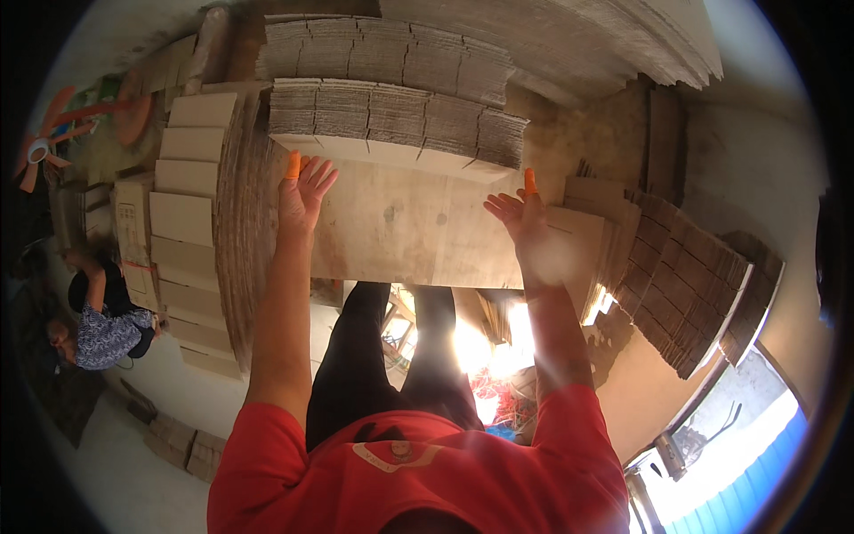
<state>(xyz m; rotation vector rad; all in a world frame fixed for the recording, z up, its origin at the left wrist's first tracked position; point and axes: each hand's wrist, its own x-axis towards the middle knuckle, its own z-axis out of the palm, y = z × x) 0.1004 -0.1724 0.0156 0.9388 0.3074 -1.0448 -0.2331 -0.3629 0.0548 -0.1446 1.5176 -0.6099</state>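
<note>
My left hand reaches forward over a wooden tabletop, its fingers spread and an orange cover on the thumb. Across from it my right hand is held out the same way, fingers apart, with an orange cover on one digit. Nothing is in either hand. Just beyond them, a row of slotted cardboard sheets stands packed on edge; each hand is near one end of it. A second row of slotted cardboard lies right behind the first.
Tall cardboard stacks rise at the left, and slotted bundles lean at the right. Large flat sheets lie at the back. Another person and an orange fan are far left. Red strands lie below the table.
</note>
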